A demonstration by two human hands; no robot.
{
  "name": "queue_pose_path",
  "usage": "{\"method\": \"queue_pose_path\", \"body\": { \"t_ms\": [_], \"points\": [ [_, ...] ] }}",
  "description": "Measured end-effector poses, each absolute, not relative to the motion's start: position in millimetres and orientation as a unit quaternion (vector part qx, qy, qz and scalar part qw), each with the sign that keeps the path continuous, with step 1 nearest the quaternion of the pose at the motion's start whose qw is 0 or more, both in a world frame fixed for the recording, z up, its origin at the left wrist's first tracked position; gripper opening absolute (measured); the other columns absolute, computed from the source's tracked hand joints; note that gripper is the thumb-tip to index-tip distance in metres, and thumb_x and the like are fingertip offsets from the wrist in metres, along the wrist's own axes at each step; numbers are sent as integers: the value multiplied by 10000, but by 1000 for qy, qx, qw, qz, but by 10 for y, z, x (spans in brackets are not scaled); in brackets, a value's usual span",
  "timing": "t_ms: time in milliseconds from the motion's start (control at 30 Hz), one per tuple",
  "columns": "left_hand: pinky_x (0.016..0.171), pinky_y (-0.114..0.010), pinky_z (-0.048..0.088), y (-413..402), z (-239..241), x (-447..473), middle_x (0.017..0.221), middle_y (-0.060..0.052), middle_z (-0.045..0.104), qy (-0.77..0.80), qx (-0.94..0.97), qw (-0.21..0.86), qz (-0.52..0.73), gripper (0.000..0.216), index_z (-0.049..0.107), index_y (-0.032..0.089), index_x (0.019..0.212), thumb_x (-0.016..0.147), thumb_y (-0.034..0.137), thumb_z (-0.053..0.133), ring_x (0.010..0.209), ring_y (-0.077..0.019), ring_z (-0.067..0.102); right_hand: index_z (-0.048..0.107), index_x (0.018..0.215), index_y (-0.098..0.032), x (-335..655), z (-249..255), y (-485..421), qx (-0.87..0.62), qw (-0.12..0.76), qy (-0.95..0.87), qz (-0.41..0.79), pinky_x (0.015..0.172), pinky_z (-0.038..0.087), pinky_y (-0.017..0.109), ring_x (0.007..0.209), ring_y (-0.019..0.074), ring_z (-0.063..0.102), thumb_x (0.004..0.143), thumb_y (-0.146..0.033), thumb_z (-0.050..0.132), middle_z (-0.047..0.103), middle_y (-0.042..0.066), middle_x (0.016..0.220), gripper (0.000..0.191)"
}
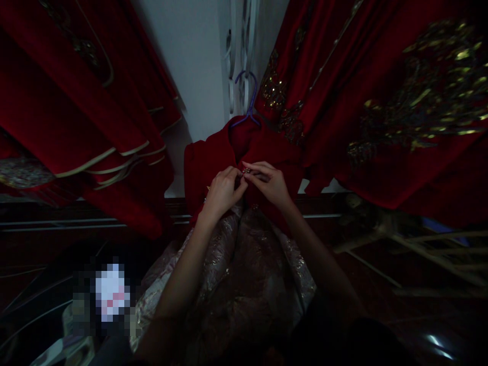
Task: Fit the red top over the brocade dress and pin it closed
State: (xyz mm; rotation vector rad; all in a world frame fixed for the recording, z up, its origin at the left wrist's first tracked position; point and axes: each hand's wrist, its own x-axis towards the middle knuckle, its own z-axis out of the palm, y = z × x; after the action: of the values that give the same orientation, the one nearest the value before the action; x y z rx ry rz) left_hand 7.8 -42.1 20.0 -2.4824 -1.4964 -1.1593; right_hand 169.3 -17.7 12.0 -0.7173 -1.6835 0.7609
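In front of me a red jacket (208, 152) hangs on a purple hanger (252, 96), its neck opening facing me. Both my hands meet at its front, just below the collar. My left hand (224, 190) pinches the front edge of the jacket with thumb and fingertips. Opposite it, my right hand (270, 183) pinches a small shiny decorative button (246, 172) at the same edge. Below the jacket hangs a shiny, patterned pinkish skirt (263, 244). The dim light hides the exact finger contact.
Red garments with pale trim (125, 117) hang on the left. On the right, red garments carry gold sequin embroidery (427, 96). A metal chain-like hanging strip (244, 46) runs down the white wall (190, 56). A wooden frame (412, 244) stands lower right; a blurred-out bright patch (112, 292) lies lower left.
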Motion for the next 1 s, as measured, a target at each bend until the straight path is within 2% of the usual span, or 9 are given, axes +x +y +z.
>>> {"method": "queue_pose_path", "body": {
  "t_ms": [200, 433, 533, 600, 700, 767, 900, 1000],
  "points": [
    [749, -302, 443, -380, 255, 84, 863, -57, 606, -472, -814, 77, -329, 155, 585, 160, 868, 914, 248, 466, 773, -175, 559, 706, 1111, -261, 1720, 186, -140, -314, 544, -704, 330, 765, 581, 235, 812, 92, 624, 783, -353, 700, 609, 29, 1023, 340],
    [770, -292, 438, -283, 213, 136, 851, -59, 581, -431, -818, 40, -378, 117, 566, 168, 821, 893, 219, 489, 817, -176, 546, 693, 1127, -236, 1711, 176, -84, -321, 541, -715, 306, 757, 564, 225, 818, 97, 610, 790, -263, 653, 607, 36, 1025, 341],
    [753, -274, 436, -289, 85, 202, 858, -50, 584, -444, -771, -17, -456, 89, 570, 174, 825, 878, 222, 515, 817, -165, 550, 660, 1189, -247, 1677, 131, -87, -335, 534, -717, 297, 775, 552, 231, 843, 106, 617, 826, -272, 603, 608, 46, 1089, 368],
    [732, -255, 437, -297, -33, 242, 838, -33, 593, -456, -704, -90, -536, 92, 577, 174, 829, 873, 224, 515, 782, -146, 562, 568, 1306, -270, 1682, 46, -160, -335, 521, -716, 322, 816, 549, 255, 893, 119, 633, 868, -318, 560, 593, 56, 1187, 441],
    [706, -227, 441, -277, -175, 275, 761, -3, 610, -447, -616, -216, -611, 130, 590, 166, 785, 863, 236, 512, 722, -122, 575, 300, 1481, -299, 1759, -173, -383, -348, 480, -734, 330, 945, 513, 343, 1049, 170, 616, 839, -357, 618, 501, 83, 1379, 719],
    [715, -220, 444, -234, -202, 289, 720, 11, 620, -433, -597, -265, -621, 142, 601, 165, 745, 841, 243, 532, 711, -117, 577, 211, 1511, -269, 1847, -332, -545, -372, 456, -757, 286, 1050, 438, 403, 1213, 227, 529, 752, -333, 716, 444, 108, 1436, 914],
    [813, -242, 458, -125, -160, 342, 775, -5, 680, -419, -577, -315, -626, 211, 650, 163, 755, 851, 317, 541, 785, -131, 614, 193, 1509, -242, 2045, -471, -697, -423, 427, -757, 256, 1049, 438, 411, 1206, 215, 541, 811, -226, 607, 519, 113, 1343, 811],
    [942, -295, 441, -102, -221, 410, 990, -57, 707, -420, -581, -366, -593, 334, 687, 167, 927, 906, 421, 471, 965, -162, 632, 286, 1461, -242, 2197, -369, -671, -452, 457, -730, 233, 1006, 473, 396, 1144, 204, 584, 842, -219, 558, 557, 104, 1296, 676]
  ]
}}
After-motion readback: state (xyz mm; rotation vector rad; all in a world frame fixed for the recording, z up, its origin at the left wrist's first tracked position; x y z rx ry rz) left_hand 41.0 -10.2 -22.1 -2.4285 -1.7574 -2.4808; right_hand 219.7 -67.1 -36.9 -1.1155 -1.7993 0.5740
